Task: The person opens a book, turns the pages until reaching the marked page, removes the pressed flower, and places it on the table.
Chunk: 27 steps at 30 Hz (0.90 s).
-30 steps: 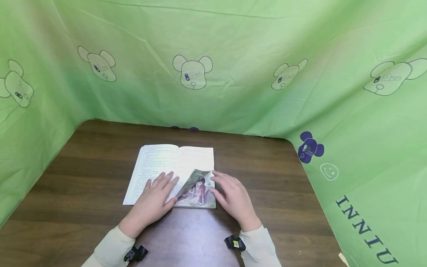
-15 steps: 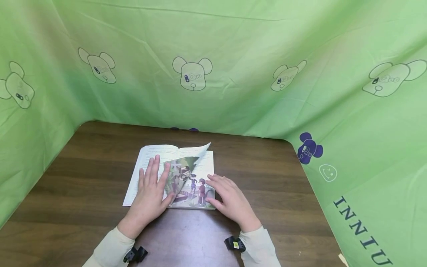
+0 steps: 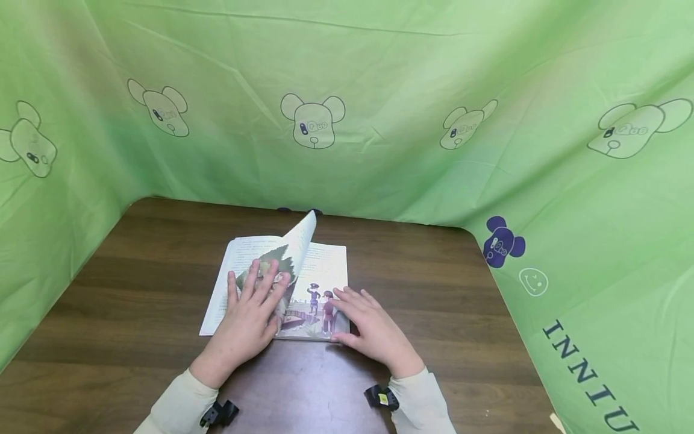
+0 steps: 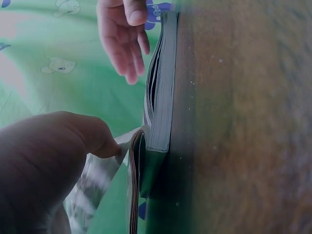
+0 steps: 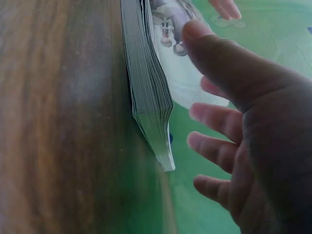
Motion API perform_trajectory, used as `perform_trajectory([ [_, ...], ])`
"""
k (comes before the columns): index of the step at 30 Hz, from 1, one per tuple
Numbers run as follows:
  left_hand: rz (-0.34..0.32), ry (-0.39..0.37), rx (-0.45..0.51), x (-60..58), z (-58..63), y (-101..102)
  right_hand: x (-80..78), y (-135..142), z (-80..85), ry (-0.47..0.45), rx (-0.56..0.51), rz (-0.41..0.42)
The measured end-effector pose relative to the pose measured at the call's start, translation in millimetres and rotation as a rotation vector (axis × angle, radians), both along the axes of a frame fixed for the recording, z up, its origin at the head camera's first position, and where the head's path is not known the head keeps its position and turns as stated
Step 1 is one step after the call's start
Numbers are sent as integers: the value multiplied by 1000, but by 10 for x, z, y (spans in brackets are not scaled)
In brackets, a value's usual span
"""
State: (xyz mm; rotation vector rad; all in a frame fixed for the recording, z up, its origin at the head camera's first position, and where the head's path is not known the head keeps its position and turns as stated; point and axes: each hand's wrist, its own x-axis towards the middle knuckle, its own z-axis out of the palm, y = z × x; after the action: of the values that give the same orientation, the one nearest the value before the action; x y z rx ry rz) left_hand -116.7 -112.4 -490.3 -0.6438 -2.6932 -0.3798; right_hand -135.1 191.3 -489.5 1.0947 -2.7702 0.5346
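An open paperback book (image 3: 325,265) lies on the table, its right page printed with text and two drawn figures. A turning page (image 3: 300,241) stands partly raised near the spine, its top corner pointing up and its illustrated side bent to the left. My left hand (image 3: 246,319) is spread over that page's illustrated side and the left half of the book, fingers straight; in the left wrist view its thumb (image 4: 105,141) touches the page near the spine. My right hand (image 3: 374,328) hovers at the book's lower right edge, fingers relaxed and apart, holding nothing.
The dark wooden table (image 3: 434,289) extends around the book. Green cloth (image 3: 379,175) with printed bear heads hangs along its back and sides. A black wrist camera (image 3: 219,414) sits at the left cuff, another (image 3: 382,396) at the right.
The page has swung from the right toward the left, its raised corner lifting higher. My left hand has followed onto it with fingers spread. My right hand has shifted slightly down and left.
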Motion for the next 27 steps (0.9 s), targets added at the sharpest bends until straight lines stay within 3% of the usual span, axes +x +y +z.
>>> perform_trajectory([
  [14, 5, -165, -11, 30, -43, -7, 27, -9, -18, -113, 43, -9],
  [21, 66, -263, -8, 52, -23, -7, 25, -15, -10, -112, 65, -8],
  [27, 123, -300, 9, 48, -33, -10, 27, -17, -10, -115, 73, -11],
])
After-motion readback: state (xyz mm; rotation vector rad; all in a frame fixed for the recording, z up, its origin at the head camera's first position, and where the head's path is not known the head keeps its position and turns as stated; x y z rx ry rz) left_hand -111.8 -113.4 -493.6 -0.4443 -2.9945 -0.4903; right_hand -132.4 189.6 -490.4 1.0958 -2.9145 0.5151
